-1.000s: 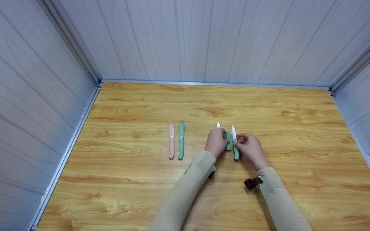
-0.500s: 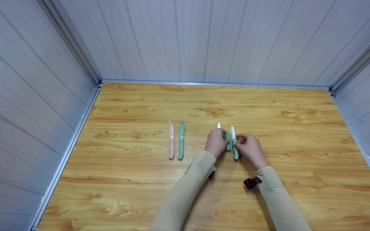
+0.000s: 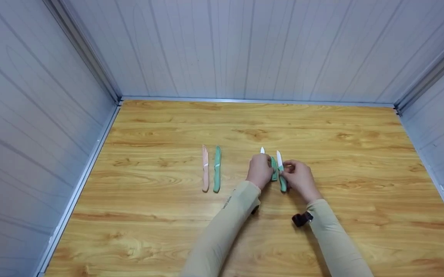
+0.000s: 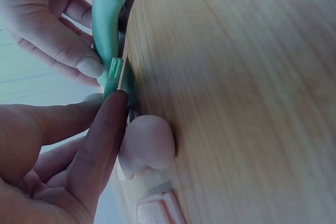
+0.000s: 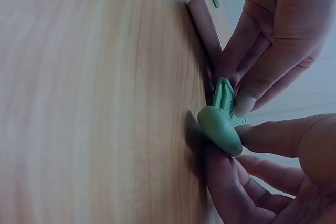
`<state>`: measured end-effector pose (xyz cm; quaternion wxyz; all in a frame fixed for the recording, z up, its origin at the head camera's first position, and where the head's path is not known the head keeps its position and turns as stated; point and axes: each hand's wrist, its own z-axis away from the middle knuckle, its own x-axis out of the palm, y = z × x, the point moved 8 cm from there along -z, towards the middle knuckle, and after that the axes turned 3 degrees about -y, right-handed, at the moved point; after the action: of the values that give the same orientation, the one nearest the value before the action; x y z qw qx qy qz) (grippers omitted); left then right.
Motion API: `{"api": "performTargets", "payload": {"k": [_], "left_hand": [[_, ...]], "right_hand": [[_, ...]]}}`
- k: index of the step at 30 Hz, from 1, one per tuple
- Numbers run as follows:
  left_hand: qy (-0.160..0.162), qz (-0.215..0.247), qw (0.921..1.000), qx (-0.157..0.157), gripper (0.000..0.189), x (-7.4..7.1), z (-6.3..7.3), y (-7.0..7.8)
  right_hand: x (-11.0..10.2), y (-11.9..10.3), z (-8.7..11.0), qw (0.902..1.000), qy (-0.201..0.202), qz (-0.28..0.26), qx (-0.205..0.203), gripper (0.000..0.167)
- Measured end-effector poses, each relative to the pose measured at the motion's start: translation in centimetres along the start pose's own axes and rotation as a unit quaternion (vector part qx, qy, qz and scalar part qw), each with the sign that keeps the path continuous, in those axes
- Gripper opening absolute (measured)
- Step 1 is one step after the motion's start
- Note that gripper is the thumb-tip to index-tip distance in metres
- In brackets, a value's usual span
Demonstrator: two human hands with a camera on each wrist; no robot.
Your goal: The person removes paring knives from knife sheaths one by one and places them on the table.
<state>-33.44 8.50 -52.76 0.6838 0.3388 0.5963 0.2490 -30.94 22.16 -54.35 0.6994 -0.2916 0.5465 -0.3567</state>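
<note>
My right hand (image 3: 301, 179) pinches the green handle of a small paring knife (image 3: 282, 181), its white blade bare and pointing away from me. Just left of it, my left hand (image 3: 260, 169) holds a green blade sheath (image 3: 274, 169) between thumb and fingers. In the right wrist view, the sheath (image 5: 224, 94) stands right beside the rounded knife handle (image 5: 219, 129). A second bare white blade (image 3: 262, 150) shows beyond my left hand. Under that hand, the left wrist view shows a pink knife handle (image 4: 149, 142) on the table.
To the left, a pink knife (image 3: 205, 169) and a green knife (image 3: 217, 169) lie side by side with sheaths on. A pink sheath (image 4: 157, 209) lies near the pink handle in the left wrist view. Panel walls (image 3: 229, 50) enclose the wooden table (image 3: 148, 223).
The blade tip of the green knife in my right hand has swung slightly left, towards the sheath. My left hand and the other knives stay about where they were.
</note>
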Motion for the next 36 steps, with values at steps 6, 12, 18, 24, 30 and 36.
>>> {"api": "performTargets", "payload": {"k": [6,12,18,24,30,36], "left_hand": [[0.010,0.006,0.9999,-0.006,0.011,-0.14,0.16,0.01],[-0.003,0.024,0.9993,-0.030,0.010,0.10,0.03,-0.34],[-0.011,0.028,0.9990,-0.034,0.014,0.39,-0.09,-0.54],[-0.009,0.026,0.9992,-0.031,0.009,0.50,-0.02,-0.47],[0.002,0.013,0.9997,-0.019,0.012,0.34,0.19,-0.11],[0.014,-0.005,0.9998,-0.011,0.025,0.15,0.30,0.18]], "right_hand": [[-0.02,0.05,0.06,1.0000,0.006,0.000,-0.007,0.032],[-0.14,0.14,-0.01,0.9998,0.007,0.016,-0.007,0.030],[-0.16,0.25,-0.07,0.9997,0.003,0.024,-0.002,0.029],[-0.09,0.39,-0.13,0.9998,0.003,0.019,0.003,0.028],[-0.12,0.14,0.05,0.9998,0.008,0.017,-0.012,0.028],[-0.05,0.06,0.07,0.9998,0.006,0.006,-0.016,0.029]]}}
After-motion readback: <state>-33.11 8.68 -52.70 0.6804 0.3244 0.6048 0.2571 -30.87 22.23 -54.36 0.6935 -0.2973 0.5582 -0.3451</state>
